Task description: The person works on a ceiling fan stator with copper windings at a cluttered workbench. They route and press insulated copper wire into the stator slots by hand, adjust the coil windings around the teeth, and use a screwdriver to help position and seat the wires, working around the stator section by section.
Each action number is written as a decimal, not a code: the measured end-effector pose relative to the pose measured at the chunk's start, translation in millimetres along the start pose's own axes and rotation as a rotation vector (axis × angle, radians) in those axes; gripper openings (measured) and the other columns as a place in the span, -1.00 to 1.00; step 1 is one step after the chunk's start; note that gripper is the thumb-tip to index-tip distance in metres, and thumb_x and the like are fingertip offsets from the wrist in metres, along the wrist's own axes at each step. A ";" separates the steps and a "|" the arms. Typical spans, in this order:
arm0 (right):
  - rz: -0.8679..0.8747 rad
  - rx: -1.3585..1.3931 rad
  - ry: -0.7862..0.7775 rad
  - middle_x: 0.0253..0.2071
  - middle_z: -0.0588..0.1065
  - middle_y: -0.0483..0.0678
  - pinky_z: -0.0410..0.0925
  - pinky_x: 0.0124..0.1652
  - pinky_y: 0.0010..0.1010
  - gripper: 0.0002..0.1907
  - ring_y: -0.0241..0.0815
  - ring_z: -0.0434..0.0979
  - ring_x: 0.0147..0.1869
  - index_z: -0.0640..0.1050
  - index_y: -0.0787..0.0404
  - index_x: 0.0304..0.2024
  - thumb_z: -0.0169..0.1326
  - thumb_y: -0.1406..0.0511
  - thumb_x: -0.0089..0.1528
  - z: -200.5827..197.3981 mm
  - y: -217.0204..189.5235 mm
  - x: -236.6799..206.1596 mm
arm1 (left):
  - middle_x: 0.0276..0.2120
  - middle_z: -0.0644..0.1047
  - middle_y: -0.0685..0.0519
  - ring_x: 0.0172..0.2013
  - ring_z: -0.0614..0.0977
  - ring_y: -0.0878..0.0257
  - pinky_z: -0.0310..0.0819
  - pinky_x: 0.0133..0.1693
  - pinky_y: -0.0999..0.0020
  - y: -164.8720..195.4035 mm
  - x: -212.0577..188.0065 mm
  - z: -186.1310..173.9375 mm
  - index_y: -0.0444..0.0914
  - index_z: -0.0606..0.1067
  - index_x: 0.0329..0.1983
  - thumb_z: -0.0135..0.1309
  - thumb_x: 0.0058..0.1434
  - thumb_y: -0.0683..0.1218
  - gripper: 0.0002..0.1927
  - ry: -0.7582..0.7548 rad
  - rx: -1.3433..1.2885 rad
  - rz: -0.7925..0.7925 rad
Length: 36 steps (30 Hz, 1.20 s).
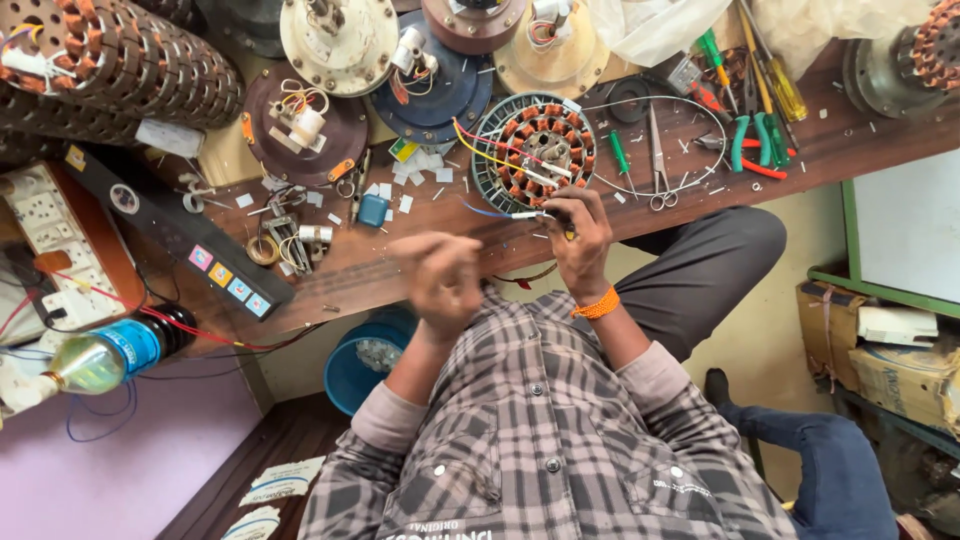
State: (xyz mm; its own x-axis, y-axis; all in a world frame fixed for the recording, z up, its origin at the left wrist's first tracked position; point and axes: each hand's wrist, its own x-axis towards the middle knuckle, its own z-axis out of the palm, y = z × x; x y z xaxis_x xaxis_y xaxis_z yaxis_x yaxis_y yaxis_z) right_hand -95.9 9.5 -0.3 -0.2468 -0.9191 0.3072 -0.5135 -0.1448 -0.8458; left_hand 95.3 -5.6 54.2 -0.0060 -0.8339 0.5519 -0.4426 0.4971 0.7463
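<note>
The person sits close against a worn brown wooden bench (380, 262), both forearms in checked sleeves reaching over its edge. The right hand (580, 235), with an orange thread band at the wrist, rests at the near rim of a round grey fan stator with copper-wound coils (535, 150) that lies flat on the bench. Its grip is pinched tight on a thin blue lead wire with a white sleeved end (505, 213), which runs off to the left just beside the stator's rim. Yellow and red leads cross the coils above it. The left hand (440, 280) is raised off the bench, near the other hand but apart from it. It is motion-blurred with the fingers curled in, and I cannot tell whether its grip holds anything. Beyond the stator lie steel scissors (657, 165) and green-handled pliers (750, 140), near each other. Left of the stator sit a small blue plastic block (373, 210) and scattered white paper scraps. A blue round bucket (365, 365) stands under the bench, below the left forearm.
</note>
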 end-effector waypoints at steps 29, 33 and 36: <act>-0.226 0.069 -0.161 -0.04 0.61 0.04 0.47 0.01 -0.24 -0.74 0.05 0.62 0.08 0.66 0.27 -0.09 0.17 0.46 0.15 -24.2 -35.0 50.2 | -0.29 0.72 -0.02 -0.31 0.78 0.24 0.61 -0.27 0.33 18.0 25.8 60.6 -0.18 0.55 0.09 0.35 0.14 -0.07 -0.56 -0.358 -0.169 -0.667; -0.160 0.117 -0.177 -0.04 0.61 0.03 0.50 -0.02 -0.29 -0.73 -0.01 0.65 0.07 0.66 0.28 -0.08 0.16 0.48 0.16 -26.4 -33.5 48.2 | -0.25 0.71 -0.01 -0.26 0.75 0.29 0.65 -0.26 0.34 20.4 23.1 71.1 -0.24 0.49 0.09 0.28 0.13 -0.16 -0.56 -0.291 -0.383 -0.783; -0.116 0.131 -0.192 -0.07 0.62 0.00 0.53 -0.06 -0.33 -0.73 -0.07 0.68 0.03 0.67 0.28 -0.13 0.18 0.49 0.11 -29.2 -29.3 51.5 | -0.25 0.71 -0.02 -0.24 0.74 0.29 0.64 -0.21 0.38 22.9 22.6 73.7 -0.28 0.50 0.06 0.25 0.15 -0.22 -0.61 -0.243 -0.442 -0.706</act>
State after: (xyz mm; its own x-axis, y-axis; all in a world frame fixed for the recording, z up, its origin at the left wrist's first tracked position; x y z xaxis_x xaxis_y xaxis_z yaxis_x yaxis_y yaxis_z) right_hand -117.5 -22.9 53.0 -0.0251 -0.9444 0.3277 -0.4155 -0.2883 -0.8627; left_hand 19.0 -30.7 56.3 -0.0750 -0.9856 -0.1518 -0.0262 -0.1502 0.9883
